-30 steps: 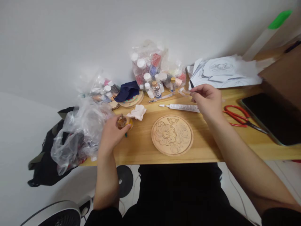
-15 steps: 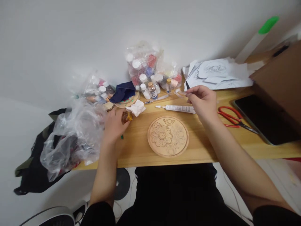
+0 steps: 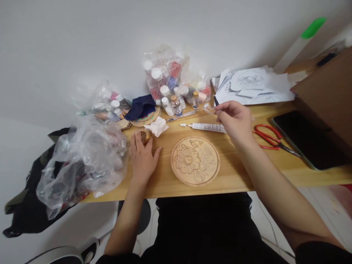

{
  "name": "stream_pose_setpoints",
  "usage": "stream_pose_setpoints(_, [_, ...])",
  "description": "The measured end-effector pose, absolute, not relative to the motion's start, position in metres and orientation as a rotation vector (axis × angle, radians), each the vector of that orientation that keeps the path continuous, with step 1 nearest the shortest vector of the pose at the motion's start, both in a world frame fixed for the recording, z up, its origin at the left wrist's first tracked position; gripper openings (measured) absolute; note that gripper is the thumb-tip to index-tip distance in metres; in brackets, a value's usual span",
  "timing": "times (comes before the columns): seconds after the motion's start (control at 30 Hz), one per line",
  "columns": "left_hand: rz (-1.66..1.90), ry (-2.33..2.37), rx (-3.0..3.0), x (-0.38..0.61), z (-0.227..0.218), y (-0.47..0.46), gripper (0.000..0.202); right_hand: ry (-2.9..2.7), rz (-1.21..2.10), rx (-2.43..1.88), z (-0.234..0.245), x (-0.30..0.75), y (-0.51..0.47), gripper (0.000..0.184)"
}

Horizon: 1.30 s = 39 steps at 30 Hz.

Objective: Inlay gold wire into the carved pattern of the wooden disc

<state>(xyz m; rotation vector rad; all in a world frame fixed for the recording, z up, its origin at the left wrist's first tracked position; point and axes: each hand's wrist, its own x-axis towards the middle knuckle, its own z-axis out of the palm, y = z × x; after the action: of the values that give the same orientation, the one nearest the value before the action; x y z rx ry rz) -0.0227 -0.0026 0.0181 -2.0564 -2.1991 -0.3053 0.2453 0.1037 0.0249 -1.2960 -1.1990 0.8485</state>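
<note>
My left hand point(image 3: 143, 157) lies low over the table with fingers spread, its fingertips at a small amber jar point(image 3: 145, 136) with a gold-coloured rim. Part of the jar is behind the fingers. My right hand point(image 3: 235, 119) pinches a slim dark pointed tool point(image 3: 216, 100), whose exact kind I cannot make out. Beside its fingertips is a small clear plastic piece point(image 3: 208, 109). A white glue tube point(image 3: 207, 127) lies just below the right hand. Between my forearms lies a round wooden board point(image 3: 195, 161) with a flower outline on it.
Red-handled scissors point(image 3: 271, 137) and a black phone point(image 3: 310, 139) lie at the right, near a cardboard box point(image 3: 327, 84). Drawings on paper point(image 3: 251, 86), bagged bottles point(image 3: 165, 77) and a dark blue cloth point(image 3: 141, 107) line the back. A crumpled plastic bag point(image 3: 88, 157) fills the left.
My left hand has shifted right and its fingers have spread. The amber jar, tilted by the hand before, now appears more upright. My right hand has barely moved, keeping its pinch.
</note>
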Motion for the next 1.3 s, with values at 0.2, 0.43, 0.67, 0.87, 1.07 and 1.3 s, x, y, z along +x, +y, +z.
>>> stream_pose_setpoints(0.2, [-0.302,-2.242,-2.145,-0.020,0.006,-0.007,0.050,-1.218,0.858,-1.299,0.027,0.247,0.102,0.006])
stream_pose_setpoints(0.43, [-0.445,-2.354,-2.090,-0.002,0.002,-0.018,0.035,-1.332,0.871,-1.330,0.021,0.248,0.102,0.005])
stream_pose_setpoints(0.67, [-0.625,-2.382,-1.980,0.007,0.012,-0.011,0.032,-1.709,0.868,-1.409,0.015,0.264,0.102,0.021])
stream_pose_setpoints(0.87, [-0.822,-2.213,-2.051,0.004,0.034,-0.001,0.019,-2.230,0.715,-1.633,0.012,0.297,0.099,0.023])
stream_pose_setpoints(1.07, [-0.478,-1.778,-2.533,0.027,0.050,0.054,0.023,-2.259,0.675,-1.674,0.021,0.294,0.094,0.019])
stream_pose_setpoints(1.3, [-0.224,-1.601,-2.746,0.050,0.033,0.109,0.020,-1.865,0.574,-1.725,0.036,0.268,0.096,0.012])
